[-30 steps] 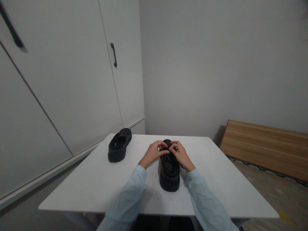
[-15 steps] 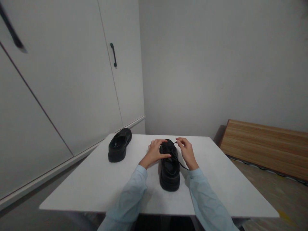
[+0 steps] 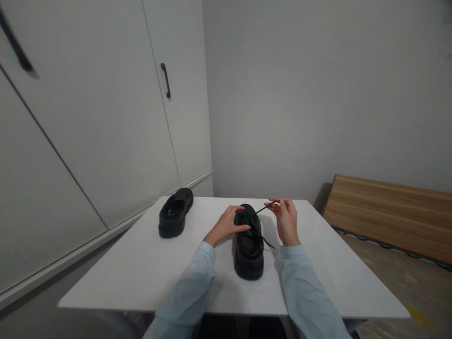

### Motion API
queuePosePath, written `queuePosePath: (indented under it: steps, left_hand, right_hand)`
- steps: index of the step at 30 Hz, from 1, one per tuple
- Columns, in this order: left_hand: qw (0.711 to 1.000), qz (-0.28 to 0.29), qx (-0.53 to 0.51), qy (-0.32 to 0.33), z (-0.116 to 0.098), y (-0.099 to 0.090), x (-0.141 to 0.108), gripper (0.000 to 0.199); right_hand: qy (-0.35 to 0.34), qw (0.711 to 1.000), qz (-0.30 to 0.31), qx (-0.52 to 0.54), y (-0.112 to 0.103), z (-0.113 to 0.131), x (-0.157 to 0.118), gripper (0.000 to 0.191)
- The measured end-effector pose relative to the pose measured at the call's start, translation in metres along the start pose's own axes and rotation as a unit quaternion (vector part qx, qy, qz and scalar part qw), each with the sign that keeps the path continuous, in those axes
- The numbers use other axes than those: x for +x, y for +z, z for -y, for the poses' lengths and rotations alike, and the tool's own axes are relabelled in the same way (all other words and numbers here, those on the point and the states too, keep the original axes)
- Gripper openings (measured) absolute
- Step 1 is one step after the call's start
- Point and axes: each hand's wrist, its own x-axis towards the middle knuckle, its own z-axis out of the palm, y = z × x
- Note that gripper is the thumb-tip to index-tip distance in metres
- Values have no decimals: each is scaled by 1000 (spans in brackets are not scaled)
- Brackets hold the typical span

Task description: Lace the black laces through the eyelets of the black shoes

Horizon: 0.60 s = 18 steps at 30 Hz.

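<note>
A black lace-up shoe (image 3: 249, 263) stands on the white table (image 3: 310, 282), its heel toward me. My left hand (image 3: 228, 224) grips its left side, thumb over the lacing and fingers curled toward the toe. To the right of the shoe, my right hand (image 3: 285, 219) pinches a black shoelace (image 3: 264, 207), which runs taut from the upper to the fingertips. Another lace end (image 3: 269, 244) hangs loose off the shoe's right side, below the right hand. The exact lacing under my left thumb is too dark to make out.
A second black shoe (image 3: 173, 219) stands at the table's back left. White cabinet doors (image 3: 106, 117) with dark handles rise on the left. A wood-grain board (image 3: 384, 212) leans at the right, beyond the table edge.
My right hand has moved right and slightly up, away from the shoe, drawing out a longer stretch of shoelace. The left hand and both shoes stay in place.
</note>
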Motion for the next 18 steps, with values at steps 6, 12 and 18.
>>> queuePosePath:
  steps: [6, 12, 18]
  left_hand:
    - [1000, 13, 3, -3, -1, -4, -2, 51]
    - [1000, 14, 6, 1, 4, -4, -3, 51]
    - [1000, 13, 9, -4, 6, -5, -3, 49]
  right_hand:
    - [-20, 998, -46, 34, -6, 9, 4, 31]
    - [-45, 994, -82, 52, -13, 11, 8, 33]
    - [-75, 991, -104, 37, -17, 12, 10, 29]
